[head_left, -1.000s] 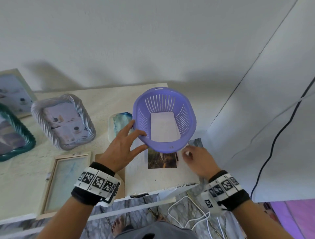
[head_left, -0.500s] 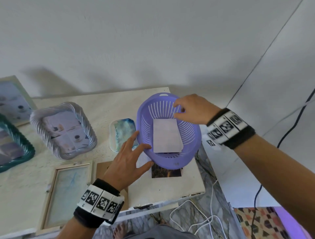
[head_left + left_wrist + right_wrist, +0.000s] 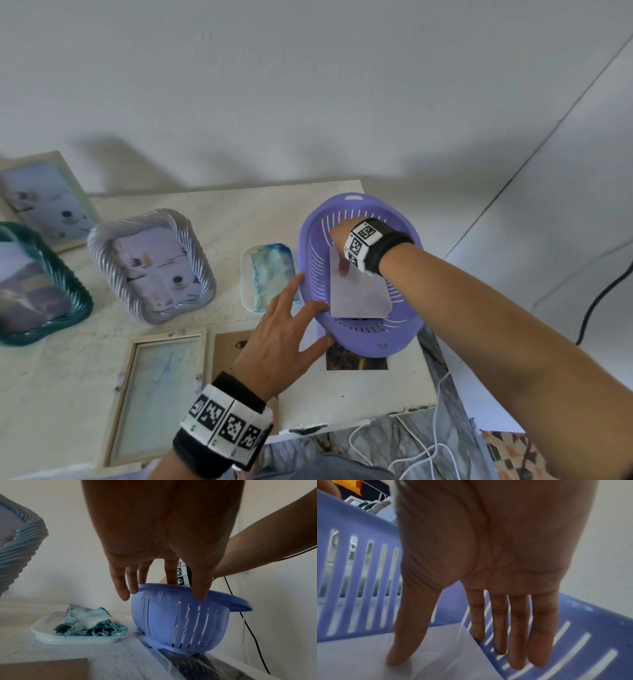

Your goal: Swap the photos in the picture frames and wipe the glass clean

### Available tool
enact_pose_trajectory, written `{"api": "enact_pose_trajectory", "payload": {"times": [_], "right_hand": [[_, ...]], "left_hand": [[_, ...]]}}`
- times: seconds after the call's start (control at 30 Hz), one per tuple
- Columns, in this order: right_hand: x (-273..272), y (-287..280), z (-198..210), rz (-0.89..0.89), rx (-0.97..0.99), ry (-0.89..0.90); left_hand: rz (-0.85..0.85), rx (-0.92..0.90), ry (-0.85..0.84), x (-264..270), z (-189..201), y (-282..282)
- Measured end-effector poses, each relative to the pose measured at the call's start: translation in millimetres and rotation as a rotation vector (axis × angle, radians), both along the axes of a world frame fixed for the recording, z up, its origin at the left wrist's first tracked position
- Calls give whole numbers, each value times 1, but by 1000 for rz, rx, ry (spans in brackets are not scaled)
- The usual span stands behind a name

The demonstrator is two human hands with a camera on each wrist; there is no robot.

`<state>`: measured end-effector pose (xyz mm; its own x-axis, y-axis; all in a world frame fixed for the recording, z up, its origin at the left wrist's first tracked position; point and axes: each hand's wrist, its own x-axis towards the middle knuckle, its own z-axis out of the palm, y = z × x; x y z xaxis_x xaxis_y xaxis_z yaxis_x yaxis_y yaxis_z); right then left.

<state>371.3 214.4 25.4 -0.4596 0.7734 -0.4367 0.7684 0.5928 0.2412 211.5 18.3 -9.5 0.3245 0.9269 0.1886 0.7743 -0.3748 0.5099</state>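
Nearest, the left hand (image 3: 286, 342) steadies the purple basket (image 3: 404, 337), fingers straight over its rim and thumb on its wall. Further in, the right hand (image 3: 488, 574), fingers extended, presses its thumb on the white photo (image 3: 359, 294) lying inside the basket.

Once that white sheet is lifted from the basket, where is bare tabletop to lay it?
Bare tabletop runs behind the silver frame and cloth tray, left of the purple basket. Another strip lies before the dark photo. The near left is crowded with frames.
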Motion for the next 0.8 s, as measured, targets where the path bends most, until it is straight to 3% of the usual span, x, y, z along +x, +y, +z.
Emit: {"api": "enact_pose_trajectory", "payload": {"times": [0.2, 0.33, 0.43, 0.63, 0.8], "right_hand": [[-2, 8, -11, -51, 23, 93], [-2, 13, 10, -123, -6, 210], [4, 6, 47, -191, -36, 385], [3, -43, 136, -206, 143, 761], [-28, -93, 160, -119, 10, 1025]], "left_hand": [[-13, 8, 5, -4, -2, 1], [-26, -17, -54, -9, -4, 4], [15, -39, -208, -17, 2, 6], [153, 16, -520, -37, 35, 16], [228, -185, -907, -59, 69, 15]]}}
